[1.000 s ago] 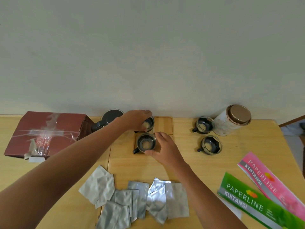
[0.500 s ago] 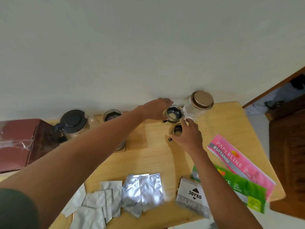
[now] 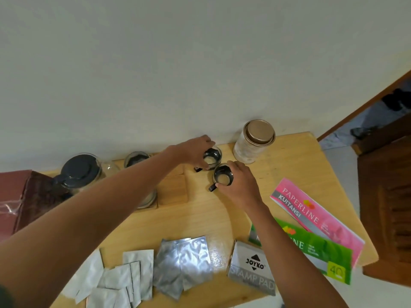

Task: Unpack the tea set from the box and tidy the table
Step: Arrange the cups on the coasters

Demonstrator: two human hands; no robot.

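Observation:
Two small glass cups with dark handles stand close together at the back of the wooden table (image 3: 206, 218), left of a white canister. My left hand (image 3: 193, 152) reaches across and grips the far cup (image 3: 213, 157) by its rim. The fingers of my right hand (image 3: 239, 185) curl round the near cup (image 3: 222, 177). Whether either cup is off the table I cannot tell. Another cup (image 3: 136, 158) stands on wooden coasters (image 3: 174, 191), and one more (image 3: 148, 198) is half hidden under my left arm. A glass teapot with a dark lid (image 3: 77, 174) stands beside the maroon box (image 3: 24, 196).
The white canister with a gold lid (image 3: 254, 141) stands by the wall, right of the cups. Several foil sachets (image 3: 178, 267) lie along the near edge. A Joyko stamp pad box (image 3: 251, 271) and pink (image 3: 311, 216) and green (image 3: 318, 247) receipt books lie on the right.
Both hands left the two cups on the wooden coasters and reached right to the two cups by the canister, which they now grip. The view has swung right.

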